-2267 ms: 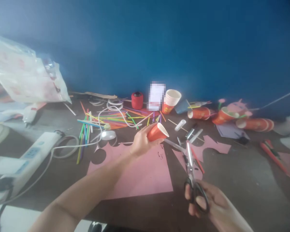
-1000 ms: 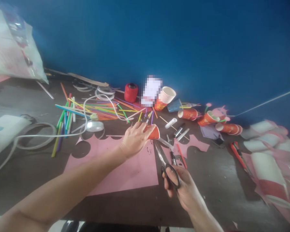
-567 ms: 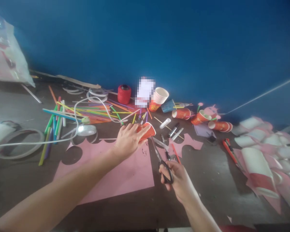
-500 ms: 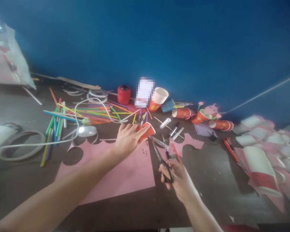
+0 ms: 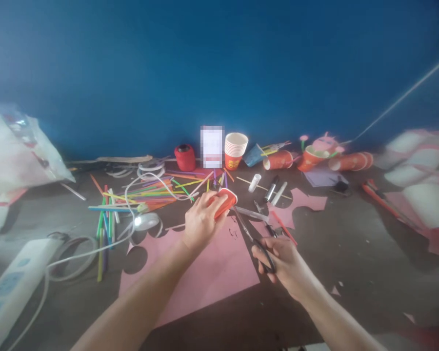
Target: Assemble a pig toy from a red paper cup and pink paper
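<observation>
My left hand [image 5: 204, 217] is closed around a red paper cup [image 5: 227, 202], held tilted with its pale rim toward the right. Black-handled scissors [image 5: 260, 249] are gripped in my right hand [image 5: 280, 258], fingers through the loops. Their blades point up and left, the tips close to the cup's rim; whether they touch it I cannot tell. Beneath both hands lies a sheet of pink paper [image 5: 212, 273] with round bites cut from its left edge and small dark marks near the cup.
Colored sticks [image 5: 157, 190] and a white cable [image 5: 91, 248] spread at left, with a power strip [image 5: 18, 287]. Behind stand a red thread spool [image 5: 185, 158] and stacked paper cups [image 5: 235, 150]. Markers [image 5: 271, 189], a pink scrap [image 5: 307, 202] and a red utility knife [image 5: 380, 200] lie right.
The view has turned and tilted, so the table things appear shifted. Both hands keep their hold on the cup and the scissors, with little change between them.
</observation>
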Demonstrator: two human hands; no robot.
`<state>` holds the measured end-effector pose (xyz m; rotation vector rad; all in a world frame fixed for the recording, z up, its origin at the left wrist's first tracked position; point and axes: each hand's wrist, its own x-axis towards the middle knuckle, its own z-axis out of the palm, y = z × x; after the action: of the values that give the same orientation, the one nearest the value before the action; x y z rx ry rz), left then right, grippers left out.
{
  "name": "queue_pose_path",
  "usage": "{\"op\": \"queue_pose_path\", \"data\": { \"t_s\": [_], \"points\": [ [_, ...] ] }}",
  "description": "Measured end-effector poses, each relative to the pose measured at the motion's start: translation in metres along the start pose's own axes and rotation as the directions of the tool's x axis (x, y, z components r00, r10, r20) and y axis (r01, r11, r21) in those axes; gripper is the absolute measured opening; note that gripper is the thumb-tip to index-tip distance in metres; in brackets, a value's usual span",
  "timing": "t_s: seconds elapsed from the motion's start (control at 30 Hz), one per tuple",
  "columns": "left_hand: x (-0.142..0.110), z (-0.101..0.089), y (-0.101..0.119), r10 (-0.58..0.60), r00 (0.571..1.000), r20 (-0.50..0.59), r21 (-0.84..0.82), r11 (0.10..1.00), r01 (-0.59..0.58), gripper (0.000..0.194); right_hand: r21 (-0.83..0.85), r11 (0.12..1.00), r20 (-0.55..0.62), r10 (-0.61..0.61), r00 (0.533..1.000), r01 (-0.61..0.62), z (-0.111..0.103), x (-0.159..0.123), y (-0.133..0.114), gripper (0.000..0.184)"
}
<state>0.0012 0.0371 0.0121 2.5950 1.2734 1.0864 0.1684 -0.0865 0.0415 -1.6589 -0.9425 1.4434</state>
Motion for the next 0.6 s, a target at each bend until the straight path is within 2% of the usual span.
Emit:
{"op": "queue_pose_path", "data": {
  "t_s": [0.13, 0.6],
  "points": [
    [0.0017, 0.0003, -0.0030, 0.060, 0.997, -0.049, -0.027, 0.998, -0.061, 0.032, 0.001, 1.000, 0.025, -0.004, 1.000, 0.004, -0.0012, 0.0007, 0.0002, 0.041],
    [0.0017, 0.0005, -0.0042, 0.107, 0.992, -0.070, 0.025, 0.994, -0.105, 0.024, -0.009, 1.000, 0.041, -0.001, 0.999, 0.002, -0.0011, 0.0021, 0.0009, 0.035]
  ]
}}
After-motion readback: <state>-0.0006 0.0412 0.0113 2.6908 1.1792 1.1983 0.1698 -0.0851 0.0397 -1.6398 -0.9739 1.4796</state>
